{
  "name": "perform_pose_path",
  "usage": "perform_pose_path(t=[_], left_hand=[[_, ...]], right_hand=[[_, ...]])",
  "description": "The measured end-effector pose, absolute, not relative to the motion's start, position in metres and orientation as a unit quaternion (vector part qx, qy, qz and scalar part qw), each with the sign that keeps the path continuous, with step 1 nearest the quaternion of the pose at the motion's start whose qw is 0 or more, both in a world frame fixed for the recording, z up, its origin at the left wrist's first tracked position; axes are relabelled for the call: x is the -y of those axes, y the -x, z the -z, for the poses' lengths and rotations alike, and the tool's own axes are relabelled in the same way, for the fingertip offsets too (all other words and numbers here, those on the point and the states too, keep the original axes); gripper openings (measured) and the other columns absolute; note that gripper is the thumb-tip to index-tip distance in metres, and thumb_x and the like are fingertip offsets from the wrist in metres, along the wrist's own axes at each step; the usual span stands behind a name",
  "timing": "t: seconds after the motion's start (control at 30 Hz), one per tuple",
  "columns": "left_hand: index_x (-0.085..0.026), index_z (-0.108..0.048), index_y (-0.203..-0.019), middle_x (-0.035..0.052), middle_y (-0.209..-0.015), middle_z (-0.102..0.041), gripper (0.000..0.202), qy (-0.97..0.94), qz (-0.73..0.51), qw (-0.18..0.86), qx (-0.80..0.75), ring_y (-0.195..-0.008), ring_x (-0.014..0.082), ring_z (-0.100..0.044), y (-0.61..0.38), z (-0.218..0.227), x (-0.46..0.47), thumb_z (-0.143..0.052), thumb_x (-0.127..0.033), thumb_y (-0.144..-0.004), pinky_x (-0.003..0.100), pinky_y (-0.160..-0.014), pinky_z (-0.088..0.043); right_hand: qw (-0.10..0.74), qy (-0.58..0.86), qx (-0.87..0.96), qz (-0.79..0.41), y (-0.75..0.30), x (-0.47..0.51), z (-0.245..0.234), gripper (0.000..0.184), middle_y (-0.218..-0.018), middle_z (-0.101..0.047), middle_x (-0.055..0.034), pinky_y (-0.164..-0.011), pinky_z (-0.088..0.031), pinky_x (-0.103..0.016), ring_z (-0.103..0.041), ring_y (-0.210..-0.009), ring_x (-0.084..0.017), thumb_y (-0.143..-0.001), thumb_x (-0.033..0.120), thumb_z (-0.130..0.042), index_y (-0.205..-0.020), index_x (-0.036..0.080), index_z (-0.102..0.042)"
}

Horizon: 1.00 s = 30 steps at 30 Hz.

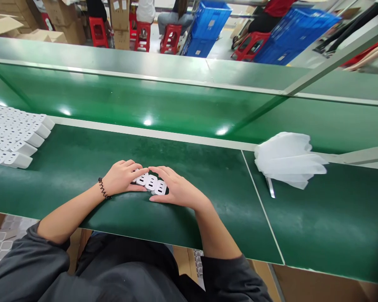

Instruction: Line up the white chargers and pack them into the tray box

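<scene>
A short row of small white chargers point(151, 183) lies on the green table point(82, 167) right in front of me. My left hand point(122, 177) cups the row's left end, fingers curled over it. Against the right end presses my right hand point(176, 188), its fingers wrapped along the side. Both hands squeeze the chargers together between them. A black coil band sits on my left wrist.
A big block of the same white chargers point(14, 138) is stacked at the far left. A bundle of white plastic bags point(286, 159) lies to the right. Beyond runs a green conveyor belt point(176, 105). People sit on red stools near blue crates behind.
</scene>
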State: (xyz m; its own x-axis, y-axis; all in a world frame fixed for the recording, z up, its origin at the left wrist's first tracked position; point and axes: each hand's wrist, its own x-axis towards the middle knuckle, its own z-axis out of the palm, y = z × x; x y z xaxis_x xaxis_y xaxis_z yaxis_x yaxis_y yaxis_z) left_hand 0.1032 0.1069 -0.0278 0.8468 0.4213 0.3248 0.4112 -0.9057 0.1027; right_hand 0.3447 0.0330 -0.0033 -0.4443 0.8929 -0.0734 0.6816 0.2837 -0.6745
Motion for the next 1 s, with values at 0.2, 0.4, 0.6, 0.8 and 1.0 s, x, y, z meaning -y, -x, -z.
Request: perform_pose_path(t=[0.2, 0.4, 0.6, 0.8, 1.0], left_hand=[[-0.021, -0.064, -0.121, 0.0066, -0.103, -0.073, 0.058, -0.961, -0.18, 0.025, -0.208, -0.084, 0.0177, -0.066, -0.101, 0.036, -0.113, -0.044, -0.068, -0.092, 0.03, -0.071, -0.048], [-0.022, -0.064, -0.119, 0.0052, -0.099, -0.073, 0.058, -0.954, -0.152, 0.02, -0.257, -0.084, 0.0197, -0.067, -0.097, 0.029, -0.133, -0.05, -0.069, -0.089, 0.03, -0.07, -0.048], [-0.024, -0.062, -0.127, 0.0077, -0.115, -0.07, 0.06, -0.934, -0.084, 0.053, -0.343, -0.105, 0.0248, -0.066, -0.091, 0.005, -0.203, -0.064, -0.064, -0.083, 0.029, -0.08, -0.049], [-0.023, -0.062, -0.129, 0.0094, -0.112, -0.071, 0.061, -0.927, -0.079, 0.048, -0.363, -0.102, 0.0263, -0.066, -0.081, 0.004, -0.254, -0.068, -0.058, -0.08, 0.035, -0.089, -0.049], [-0.019, -0.049, -0.141, 0.0135, -0.137, -0.058, 0.064, -0.893, -0.263, 0.006, -0.364, -0.133, 0.031, -0.046, -0.109, -0.019, -0.209, -0.058, -0.056, -0.089, 0.054, -0.117, -0.025]], right_hand=[[0.166, 0.531, 0.797, -0.236, -0.327, -0.033, 0.013, 0.041, -0.121, -0.065, -0.0091, -0.084, -0.057, -0.046, -0.061, -0.11, -0.03, -0.091, 0.04, -0.059, -0.13, 0.028, -0.051], [0.233, 0.523, 0.788, -0.224, -0.326, -0.054, 0.019, 0.044, -0.127, -0.064, -0.008, -0.094, -0.053, -0.047, -0.062, -0.112, -0.029, -0.089, 0.04, -0.061, -0.13, 0.028, -0.051], [0.197, 0.522, 0.8, -0.221, -0.311, -0.133, -0.005, 0.047, -0.123, -0.065, -0.0103, -0.095, -0.05, -0.045, -0.062, -0.11, -0.029, -0.085, 0.034, -0.067, -0.128, 0.022, -0.055], [0.193, 0.535, 0.789, -0.233, -0.298, -0.195, 0.001, 0.057, -0.123, -0.067, -0.0114, -0.096, -0.05, -0.044, -0.062, -0.113, -0.03, -0.076, 0.031, -0.077, -0.129, 0.02, -0.058], [0.272, 0.566, 0.747, -0.215, -0.339, -0.178, 0.003, 0.061, -0.146, -0.052, -0.009, -0.114, -0.038, -0.044, -0.045, -0.137, -0.023, -0.091, 0.045, -0.058, -0.146, 0.023, -0.044]])
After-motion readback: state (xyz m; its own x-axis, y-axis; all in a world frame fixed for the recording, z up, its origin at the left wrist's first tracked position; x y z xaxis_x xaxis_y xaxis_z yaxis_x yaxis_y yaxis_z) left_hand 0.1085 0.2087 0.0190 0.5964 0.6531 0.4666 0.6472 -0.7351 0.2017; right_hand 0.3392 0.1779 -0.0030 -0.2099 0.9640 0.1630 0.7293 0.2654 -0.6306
